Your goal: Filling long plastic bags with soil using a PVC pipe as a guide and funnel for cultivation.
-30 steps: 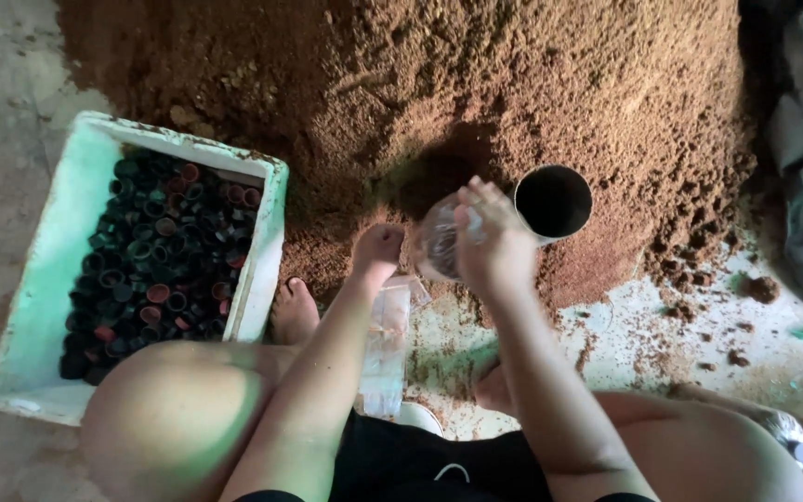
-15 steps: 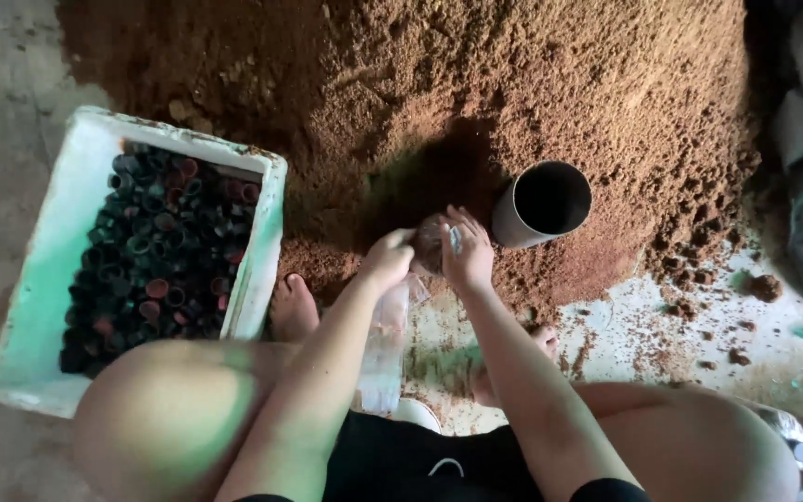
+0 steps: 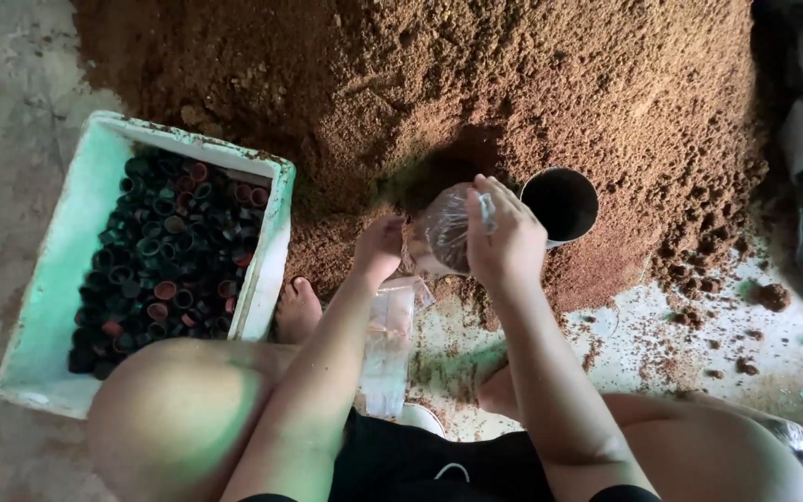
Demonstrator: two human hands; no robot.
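Head view. Our right hand (image 3: pixel 506 237) is clamped around the top of a clear plastic bag (image 3: pixel 443 232), held just in front of the brown soil heap (image 3: pixel 513 84); our left hand (image 3: pixel 378 246) closes on the bag's left edge. A dark metal cup (image 3: pixel 561 203) lies in the soil just right of the right hand. At left, a white crate (image 3: pixel 48 307) holds dark bottle caps (image 3: pixel 164 251). A stack of clear bags (image 3: pixel 388 349) lies on the floor between our knees.

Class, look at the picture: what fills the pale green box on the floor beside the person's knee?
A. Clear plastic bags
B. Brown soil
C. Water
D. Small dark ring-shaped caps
D: the pale green box is packed with small dark ring-shaped caps, black with a few reddish ones, while the brown soil pile lies outside it.
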